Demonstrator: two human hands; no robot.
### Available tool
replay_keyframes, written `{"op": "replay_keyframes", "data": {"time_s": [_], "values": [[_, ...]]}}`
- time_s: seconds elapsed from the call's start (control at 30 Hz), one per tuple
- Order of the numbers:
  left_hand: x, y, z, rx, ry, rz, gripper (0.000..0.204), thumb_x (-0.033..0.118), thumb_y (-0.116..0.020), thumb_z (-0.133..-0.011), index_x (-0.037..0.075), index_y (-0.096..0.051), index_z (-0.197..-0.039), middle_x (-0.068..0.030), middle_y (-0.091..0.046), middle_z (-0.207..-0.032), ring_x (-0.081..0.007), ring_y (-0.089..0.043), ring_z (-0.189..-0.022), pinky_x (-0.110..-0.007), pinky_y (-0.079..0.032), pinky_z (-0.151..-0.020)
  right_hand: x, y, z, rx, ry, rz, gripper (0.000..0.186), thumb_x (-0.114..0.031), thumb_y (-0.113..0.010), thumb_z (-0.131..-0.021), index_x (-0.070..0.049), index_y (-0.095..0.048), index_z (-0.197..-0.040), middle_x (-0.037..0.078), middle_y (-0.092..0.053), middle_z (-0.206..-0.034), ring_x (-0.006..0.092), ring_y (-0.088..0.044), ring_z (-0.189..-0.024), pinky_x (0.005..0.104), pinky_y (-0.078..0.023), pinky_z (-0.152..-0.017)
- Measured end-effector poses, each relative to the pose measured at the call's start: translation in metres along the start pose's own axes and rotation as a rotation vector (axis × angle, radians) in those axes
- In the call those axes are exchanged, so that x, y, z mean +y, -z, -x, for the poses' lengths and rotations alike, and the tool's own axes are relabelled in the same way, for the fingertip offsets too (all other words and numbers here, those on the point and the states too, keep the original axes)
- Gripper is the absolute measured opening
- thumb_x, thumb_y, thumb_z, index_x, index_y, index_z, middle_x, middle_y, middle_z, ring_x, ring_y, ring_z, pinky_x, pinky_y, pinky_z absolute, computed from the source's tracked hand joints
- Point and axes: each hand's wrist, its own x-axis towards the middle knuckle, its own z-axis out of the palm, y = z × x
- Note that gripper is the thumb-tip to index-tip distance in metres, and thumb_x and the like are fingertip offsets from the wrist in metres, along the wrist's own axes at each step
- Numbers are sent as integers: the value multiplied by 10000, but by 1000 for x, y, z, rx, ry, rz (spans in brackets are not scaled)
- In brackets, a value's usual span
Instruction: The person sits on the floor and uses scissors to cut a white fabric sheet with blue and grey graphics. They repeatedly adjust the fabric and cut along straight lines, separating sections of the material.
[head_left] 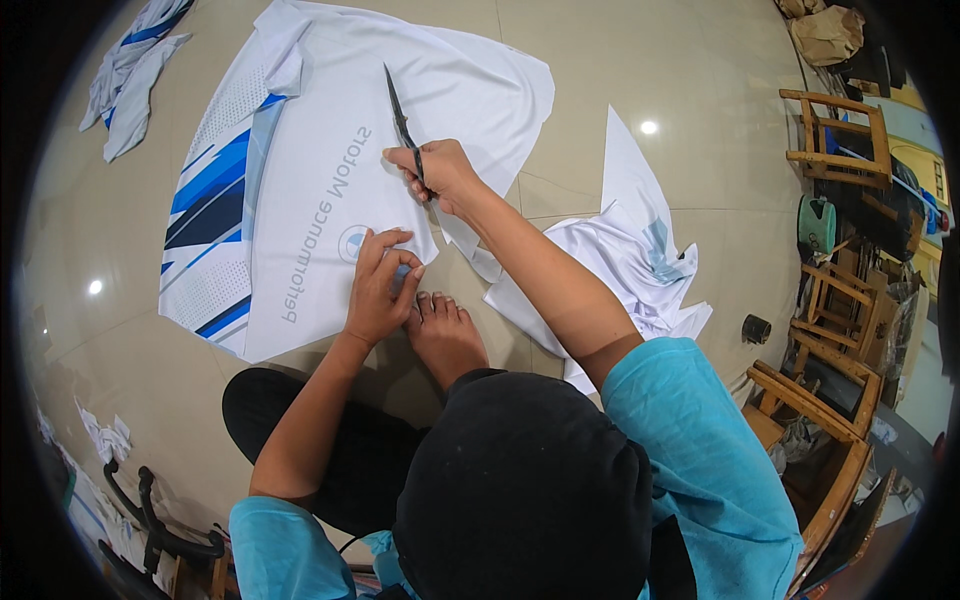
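A large white fabric piece lies spread on the floor, with blue and navy stripes, grey dots and printed lettering along its left part. My right hand is closed round the handles of dark scissors. Their blades point away from me over the white fabric and look nearly together. Nearer to me, my left hand has its thumb and fingers pinched at the fabric's near right edge, beside a round printed emblem. My bare foot rests just right of that hand.
A crumpled white fabric heap lies to the right of my right forearm. Striped cloth pieces are at the far left. Wooden stools and frames line the right side, near a green container. A black chair base stands at the lower left.
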Motion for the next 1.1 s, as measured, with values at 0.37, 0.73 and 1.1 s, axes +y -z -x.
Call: {"op": "replay_keyframes", "data": {"time_s": [0.37,0.73,1.1], "values": [[0,0,-1,11,-12,0,112,78,-771,-998,84,-686,-1070,-143,-667,-1420,-402,-625,-1417,-694,-315,-1304,-11,-5,-2,12,15,-4,385,-276,-936,-904,-26,-662,-801,29,-588,-658,120,-514,-481,291,-388,-429],[-1,0,0,-7,-6,4,112,53,-755,-1008,76,-665,-1070,-150,-659,-1425,-415,-608,-1426,-671,-298,-1320,-13,-7,-10,14,13,-23,364,-255,-940,-899,-11,-676,-843,32,-598,-667,116,-520,-491,284,-391,-434],[-2,-1,1,9,-8,2,113,92,-777,-1000,88,-686,-1067,-135,-666,-1427,-397,-621,-1422,-698,-310,-1306,-12,-6,-8,6,15,-16,359,-221,-941,-896,-38,-653,-786,29,-603,-667,115,-533,-497,290,-404,-432]]}}
